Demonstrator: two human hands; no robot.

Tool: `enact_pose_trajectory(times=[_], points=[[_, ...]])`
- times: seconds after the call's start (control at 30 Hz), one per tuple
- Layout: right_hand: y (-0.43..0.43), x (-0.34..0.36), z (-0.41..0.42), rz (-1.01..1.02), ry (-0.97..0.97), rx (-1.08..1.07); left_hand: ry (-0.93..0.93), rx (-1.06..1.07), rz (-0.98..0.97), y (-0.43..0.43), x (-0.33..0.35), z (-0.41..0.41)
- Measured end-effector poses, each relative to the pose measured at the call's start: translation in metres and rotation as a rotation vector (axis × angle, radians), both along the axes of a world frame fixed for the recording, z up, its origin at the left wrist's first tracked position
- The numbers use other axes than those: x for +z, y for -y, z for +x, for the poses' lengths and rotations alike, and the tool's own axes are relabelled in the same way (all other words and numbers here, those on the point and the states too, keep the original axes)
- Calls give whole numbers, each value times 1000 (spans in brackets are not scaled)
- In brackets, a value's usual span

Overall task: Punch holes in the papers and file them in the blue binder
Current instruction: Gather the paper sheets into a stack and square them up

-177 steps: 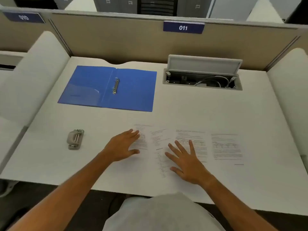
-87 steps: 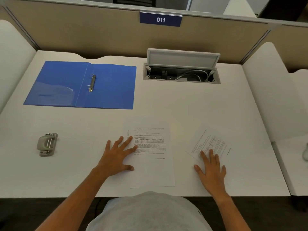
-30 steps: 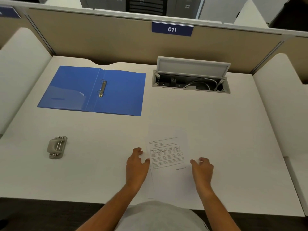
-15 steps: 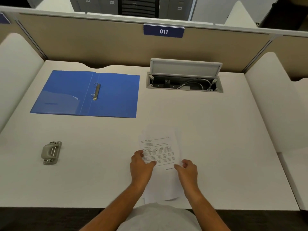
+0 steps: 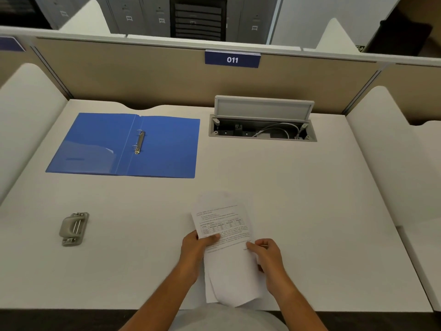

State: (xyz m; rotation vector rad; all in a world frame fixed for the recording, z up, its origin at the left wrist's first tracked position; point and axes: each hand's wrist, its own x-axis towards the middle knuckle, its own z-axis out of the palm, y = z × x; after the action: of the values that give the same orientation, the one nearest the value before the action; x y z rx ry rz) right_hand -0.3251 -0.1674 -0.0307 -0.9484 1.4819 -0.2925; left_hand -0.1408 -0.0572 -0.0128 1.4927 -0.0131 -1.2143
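- Papers (image 5: 226,249): one loose stack at the near edge of the desk (image 5: 322,211); sheet count cannot be told.
- Left hand (image 5: 193,249) and right hand (image 5: 267,256) each pinch one long side.
- Handling: light, limp and likely to fan out, so support both sides and keep the edges square.
- Punch (image 5: 74,229): one, to the left, untouched.
- Binder (image 5: 167,149): one, far left, lying open, with two rings (image 5: 139,142).

An office cubicle: a beige partition (image 5: 167,75) with number plate 011 (image 5: 232,59), grey lockers (image 5: 143,15) at the top, a cable hatch (image 5: 262,127) set in the bench (image 5: 310,187).
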Motion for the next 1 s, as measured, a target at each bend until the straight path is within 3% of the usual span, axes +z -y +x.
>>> enact_pose_trajectory(times=[0.17, 0.3, 0.5, 0.57, 0.77, 0.87, 1.0], points=[[3, 9, -5, 24, 35, 51, 66, -89, -66, -2, 10, 3], [10, 26, -11, 15, 96, 132, 254, -214, -107, 4, 35, 8], [21, 76, -26, -88, 545, 249, 456, -442, -228, 1, 104, 24], [24, 95, -26, -157, 611, 270, 513, -450, -252, -4, 122, 29], [30, 137, -8, -410, 534, 136, 612, -356, -279, -10, 133, 37], [29, 150, -2, -454, 485, 141, 664, -298, -239, -8, 132, 36], [21, 149, 4, -457, 451, 156, 652, -380, -172, -9, 127, 31]])
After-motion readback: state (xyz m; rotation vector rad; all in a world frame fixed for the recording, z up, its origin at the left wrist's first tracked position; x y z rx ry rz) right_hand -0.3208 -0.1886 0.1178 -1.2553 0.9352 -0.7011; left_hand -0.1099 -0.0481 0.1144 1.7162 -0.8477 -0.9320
